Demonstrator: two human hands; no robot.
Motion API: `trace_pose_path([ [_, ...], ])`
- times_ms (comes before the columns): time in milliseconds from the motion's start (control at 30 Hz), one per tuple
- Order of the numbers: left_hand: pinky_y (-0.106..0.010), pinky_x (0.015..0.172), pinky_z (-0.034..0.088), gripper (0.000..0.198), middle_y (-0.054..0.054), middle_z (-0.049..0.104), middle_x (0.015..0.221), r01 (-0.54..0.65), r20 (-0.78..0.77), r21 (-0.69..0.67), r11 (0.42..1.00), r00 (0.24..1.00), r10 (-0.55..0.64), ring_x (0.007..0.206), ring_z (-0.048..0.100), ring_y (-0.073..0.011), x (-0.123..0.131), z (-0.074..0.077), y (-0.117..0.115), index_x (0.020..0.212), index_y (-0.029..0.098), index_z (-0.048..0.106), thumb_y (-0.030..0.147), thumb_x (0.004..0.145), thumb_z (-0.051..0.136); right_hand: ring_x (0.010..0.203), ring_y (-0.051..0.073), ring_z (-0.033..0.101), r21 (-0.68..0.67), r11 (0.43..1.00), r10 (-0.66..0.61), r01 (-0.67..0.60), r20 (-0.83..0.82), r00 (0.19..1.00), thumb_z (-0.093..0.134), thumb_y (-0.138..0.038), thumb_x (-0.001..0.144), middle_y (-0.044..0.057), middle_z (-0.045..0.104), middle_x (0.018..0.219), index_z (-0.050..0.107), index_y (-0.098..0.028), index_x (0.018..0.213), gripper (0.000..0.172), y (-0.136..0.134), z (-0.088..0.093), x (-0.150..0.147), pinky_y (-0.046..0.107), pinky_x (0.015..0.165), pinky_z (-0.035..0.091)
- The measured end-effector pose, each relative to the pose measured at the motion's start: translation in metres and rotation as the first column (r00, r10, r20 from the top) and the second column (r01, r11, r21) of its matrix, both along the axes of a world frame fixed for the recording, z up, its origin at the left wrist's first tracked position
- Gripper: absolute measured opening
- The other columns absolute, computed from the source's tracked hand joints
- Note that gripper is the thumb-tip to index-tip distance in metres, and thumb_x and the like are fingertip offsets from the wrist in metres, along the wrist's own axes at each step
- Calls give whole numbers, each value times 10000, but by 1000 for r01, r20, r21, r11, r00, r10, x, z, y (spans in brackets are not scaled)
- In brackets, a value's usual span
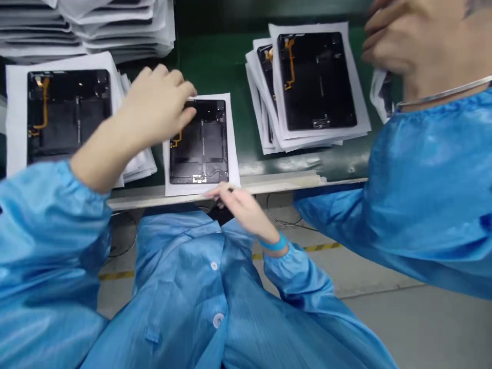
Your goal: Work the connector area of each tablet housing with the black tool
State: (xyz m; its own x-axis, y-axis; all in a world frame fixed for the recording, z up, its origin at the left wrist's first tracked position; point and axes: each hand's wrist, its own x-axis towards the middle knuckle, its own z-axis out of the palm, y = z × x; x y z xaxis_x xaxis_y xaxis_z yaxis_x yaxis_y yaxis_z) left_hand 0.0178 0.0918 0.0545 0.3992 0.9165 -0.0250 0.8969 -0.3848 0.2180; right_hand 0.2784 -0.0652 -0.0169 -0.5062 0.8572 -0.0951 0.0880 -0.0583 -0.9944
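Observation:
A black tablet back housing point(215, 138) with an orange flex cable lies on a white sheet point(234, 169) at the table's front edge. My left hand point(161, 100) hovers over the housing's upper left corner, thumb and fingers bent but apart, covering part of the cable. Nothing shows between those fingers. Down at the table edge, my right hand point(244, 205) is near the sheet's lower right corner. Its fingers are closed around a thin dark object, mostly hidden, that I cannot make out.
Left stands a pile with another tablet housing point(59, 130) on top; behind it rises a tall stack of sheets point(126, 31). A further pile with a housing point(319, 82) lies right of centre. At far right, a co-worker's hand point(407, 46) and blue sleeve point(430, 189) reach over the table.

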Motion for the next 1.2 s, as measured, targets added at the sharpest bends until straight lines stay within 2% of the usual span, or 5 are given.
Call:
trace_pose_path([
  [100, -503, 1077, 569, 443, -138, 782, 1272, 162, 44, 107, 981, 985, -168, 1198, 718, -337, 10, -17, -77, 1407, 149, 763, 430, 1202, 490, 876, 180, 719, 320, 932, -211, 167, 107, 972, 487, -726, 1171, 54, 791, 1003, 825, -220, 1089, 614, 36, 0, 14, 337, 861, 551],
  [200, -458, 987, 573, 406, -130, 792, 1205, 149, 147, 136, 979, 975, -168, 1123, 709, -322, 21, -57, -129, 1355, 152, 788, 409, 1198, 515, 808, 177, 700, 464, 870, -264, 166, 153, 952, 482, -732, 1170, 24, 723, 880, 745, -218, 1009, 600, 68, -10, 12, 334, 824, 525],
  [400, -468, 937, 509, 301, -147, 796, 1306, -22, 264, 354, 935, 961, -77, 1227, 661, -339, 34, -110, -156, 1348, 170, 789, 360, 1167, 641, 831, 212, 700, 463, 884, -210, 69, 259, 943, 495, -793, 1137, 10, 712, 805, 676, -254, 942, 601, 87, -20, 7, 374, 900, 529],
  [833, -468, 916, 495, 206, -130, 794, 1237, 20, 307, 366, 930, 941, -141, 1147, 666, -321, 32, -109, -145, 1219, 250, 843, 327, 1159, 662, 804, 190, 722, 344, 935, -177, 88, 235, 956, 503, -840, 1109, -8, 712, 771, 722, -250, 924, 656, 83, -19, 16, 395, 988, 575],
  [1200, -548, 1024, 474, 227, -94, 779, 1263, -42, 399, 16, 999, 917, 32, 1221, 624, -352, 34, -90, -137, 1280, 301, 836, 354, 1131, 672, 866, 167, 733, 381, 894, -322, 235, 180, 929, 468, -791, 1148, 1, 697, 933, 748, -259, 986, 623, 71, -32, 17, 375, 946, 609],
])
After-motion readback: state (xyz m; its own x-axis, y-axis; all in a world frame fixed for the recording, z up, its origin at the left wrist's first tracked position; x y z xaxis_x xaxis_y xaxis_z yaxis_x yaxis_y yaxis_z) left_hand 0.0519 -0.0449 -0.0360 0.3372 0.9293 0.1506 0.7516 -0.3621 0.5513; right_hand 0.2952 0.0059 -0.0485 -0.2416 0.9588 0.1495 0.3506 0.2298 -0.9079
